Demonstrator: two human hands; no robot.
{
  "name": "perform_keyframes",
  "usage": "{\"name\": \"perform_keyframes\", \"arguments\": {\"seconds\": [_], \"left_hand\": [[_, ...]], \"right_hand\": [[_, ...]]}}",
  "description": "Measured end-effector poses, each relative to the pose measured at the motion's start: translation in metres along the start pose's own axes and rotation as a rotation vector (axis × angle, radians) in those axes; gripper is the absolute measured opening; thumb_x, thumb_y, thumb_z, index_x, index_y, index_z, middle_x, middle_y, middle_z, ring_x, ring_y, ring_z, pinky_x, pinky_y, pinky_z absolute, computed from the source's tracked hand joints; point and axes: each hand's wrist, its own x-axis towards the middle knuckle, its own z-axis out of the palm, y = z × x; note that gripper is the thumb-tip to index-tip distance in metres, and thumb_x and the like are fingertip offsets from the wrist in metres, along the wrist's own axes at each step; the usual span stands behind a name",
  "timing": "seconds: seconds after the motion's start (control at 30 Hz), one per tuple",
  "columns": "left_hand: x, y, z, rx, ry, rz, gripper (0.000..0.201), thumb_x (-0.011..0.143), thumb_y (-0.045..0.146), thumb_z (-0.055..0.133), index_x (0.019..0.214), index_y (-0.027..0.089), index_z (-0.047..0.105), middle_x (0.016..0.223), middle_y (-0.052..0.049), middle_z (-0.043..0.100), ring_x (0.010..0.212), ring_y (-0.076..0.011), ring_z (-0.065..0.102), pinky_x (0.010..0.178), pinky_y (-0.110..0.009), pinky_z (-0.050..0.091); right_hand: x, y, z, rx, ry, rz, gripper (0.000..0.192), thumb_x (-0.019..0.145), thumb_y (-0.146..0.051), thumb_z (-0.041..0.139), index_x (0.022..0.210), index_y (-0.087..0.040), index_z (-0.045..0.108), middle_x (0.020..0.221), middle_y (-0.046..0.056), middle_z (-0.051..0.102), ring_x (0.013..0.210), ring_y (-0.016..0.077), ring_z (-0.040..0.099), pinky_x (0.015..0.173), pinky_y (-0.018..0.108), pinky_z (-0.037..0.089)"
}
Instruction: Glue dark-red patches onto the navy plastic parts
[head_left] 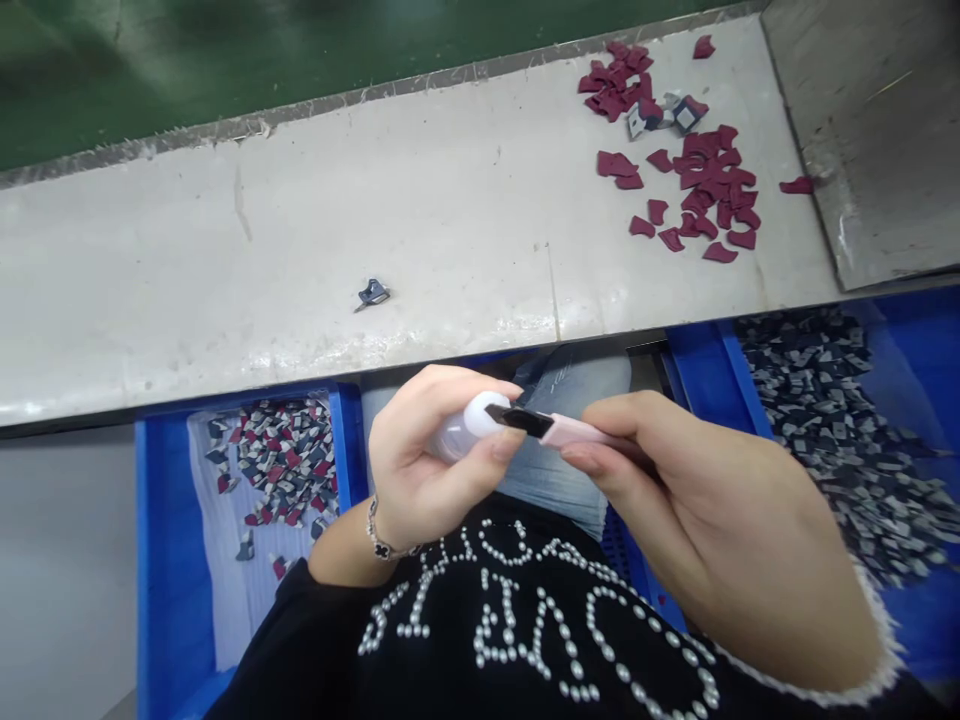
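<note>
Fingers of my left hand [427, 480] are wrapped round a small translucent bottle [452, 438] with a rounded white top. My right hand [697, 500] pinches the pink handle of a utility knife [574, 431]. Its dark blade lies across the white top, and the tip appears to touch it. Both hands are above my lap, just in front of the bench edge. Farther off, a small dark grey plastic part [373, 292] lies alone on the bench.
The pale bench [450, 220] holds loose maroon pieces [705, 180] at right, beside a metal panel [870, 130]. Below left, a blue bin [161, 560] contains maroon-and-grey parts. Another blue bin [697, 370] at right holds many dark grey parts [862, 440].
</note>
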Motion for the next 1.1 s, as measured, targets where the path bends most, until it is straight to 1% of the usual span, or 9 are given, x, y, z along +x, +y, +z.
{"name": "perform_keyframes", "arguments": {"seconds": [0.13,0.17,0.23,0.33,0.4,0.57,0.67,0.87,1.1], "left_hand": [[-0.004,0.000,0.000,-0.155,-0.043,-0.146,0.021,0.096,0.040,0.071,0.105,0.022,0.079,0.087,-0.004,0.074,0.075,-0.0147,0.068,0.064,-0.029,0.056],[-0.004,0.001,-0.001,-0.190,-0.055,-0.172,0.022,0.096,0.041,0.070,0.105,0.022,0.079,0.088,-0.004,0.073,0.075,-0.0151,0.069,0.063,-0.029,0.056],[-0.004,0.002,-0.001,-0.218,-0.071,-0.186,0.024,0.095,0.043,0.071,0.106,0.022,0.078,0.089,-0.004,0.073,0.078,-0.0160,0.069,0.065,-0.030,0.057],[-0.002,0.005,-0.001,-0.138,-0.056,-0.099,0.025,0.094,0.041,0.073,0.107,0.021,0.077,0.089,-0.005,0.073,0.078,-0.0151,0.068,0.067,-0.029,0.057],[-0.001,0.007,-0.001,-0.040,-0.050,-0.025,0.025,0.095,0.039,0.072,0.110,0.020,0.077,0.089,-0.005,0.072,0.078,-0.0148,0.067,0.069,-0.029,0.058],[0.001,0.011,-0.002,0.149,-0.072,0.147,0.027,0.098,0.034,0.063,0.118,0.018,0.073,0.090,-0.005,0.070,0.082,-0.0161,0.067,0.070,-0.028,0.061],[0.002,0.012,-0.002,0.202,-0.049,0.204,0.030,0.098,0.037,0.062,0.117,0.016,0.072,0.091,-0.005,0.068,0.080,-0.0152,0.067,0.067,-0.026,0.061],[0.002,0.015,-0.005,0.267,-0.048,0.208,0.029,0.100,0.039,0.062,0.120,0.020,0.072,0.093,-0.004,0.068,0.074,-0.0148,0.065,0.060,-0.027,0.060],[0.003,0.015,-0.007,0.239,-0.028,0.197,0.026,0.099,0.039,0.066,0.113,0.019,0.075,0.092,-0.003,0.070,0.071,-0.0123,0.064,0.058,-0.024,0.059]], "right_hand": [[-0.003,0.005,-0.005,-0.127,0.231,0.130,0.029,0.112,-0.041,0.047,0.092,-0.023,0.059,0.057,-0.008,0.056,0.042,0.0063,0.048,0.041,0.021,0.032],[-0.003,0.007,-0.008,-0.102,0.218,0.150,0.030,0.112,-0.043,0.047,0.091,-0.024,0.059,0.058,-0.008,0.056,0.042,0.0068,0.049,0.041,0.021,0.033],[-0.003,0.008,-0.015,0.049,0.063,0.132,0.036,0.112,-0.046,0.044,0.087,-0.025,0.057,0.056,-0.008,0.056,0.043,0.0078,0.051,0.042,0.021,0.036],[-0.003,0.007,-0.020,0.257,-0.216,0.078,0.040,0.114,-0.043,0.040,0.080,-0.024,0.052,0.053,-0.009,0.053,0.041,0.0076,0.051,0.043,0.023,0.036],[-0.002,0.006,-0.020,0.268,-0.296,0.075,0.044,0.114,-0.044,0.039,0.077,-0.023,0.050,0.052,-0.009,0.052,0.040,0.0075,0.050,0.044,0.025,0.034],[0.000,0.008,-0.016,0.223,-0.300,0.031,0.049,0.113,-0.047,0.040,0.072,-0.021,0.045,0.051,-0.008,0.050,0.038,0.0072,0.046,0.042,0.026,0.028],[0.000,0.008,-0.015,0.224,-0.307,0.026,0.049,0.114,-0.046,0.040,0.071,-0.021,0.044,0.051,-0.008,0.051,0.038,0.0074,0.048,0.041,0.026,0.028],[-0.002,0.002,-0.016,0.162,-0.304,0.112,0.049,0.114,-0.049,0.037,0.076,-0.022,0.054,0.051,-0.007,0.054,0.040,0.0099,0.052,0.045,0.027,0.033],[-0.005,-0.003,-0.009,0.090,-0.185,0.045,0.047,0.113,-0.049,0.039,0.079,-0.024,0.059,0.052,-0.007,0.051,0.038,0.0104,0.044,0.051,0.024,0.041]]}}
